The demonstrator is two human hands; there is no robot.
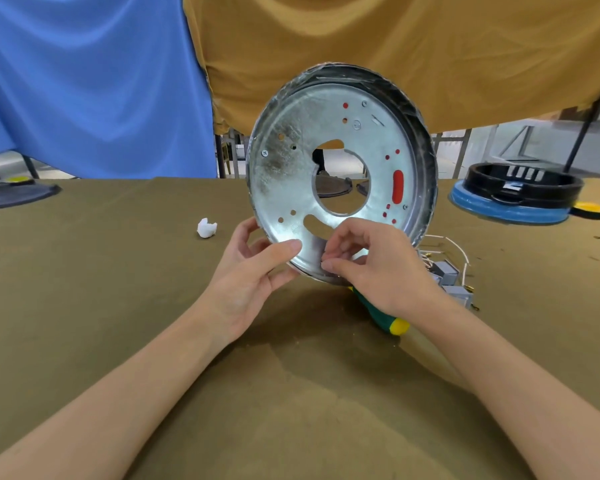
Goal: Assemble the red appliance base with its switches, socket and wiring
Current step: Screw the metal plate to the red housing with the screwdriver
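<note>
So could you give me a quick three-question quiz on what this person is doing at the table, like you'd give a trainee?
1. True or false: the round metal plate lies flat on the table.
2. Which tool lies under the right hand? A hammer, B screwdriver, C pliers.
3. What small white thing sits to the left of the left hand?

Key:
1. False. Both hands hold it up on edge.
2. B, with a green and yellow handle.
3. A crumpled white scrap, possibly paper.
</note>
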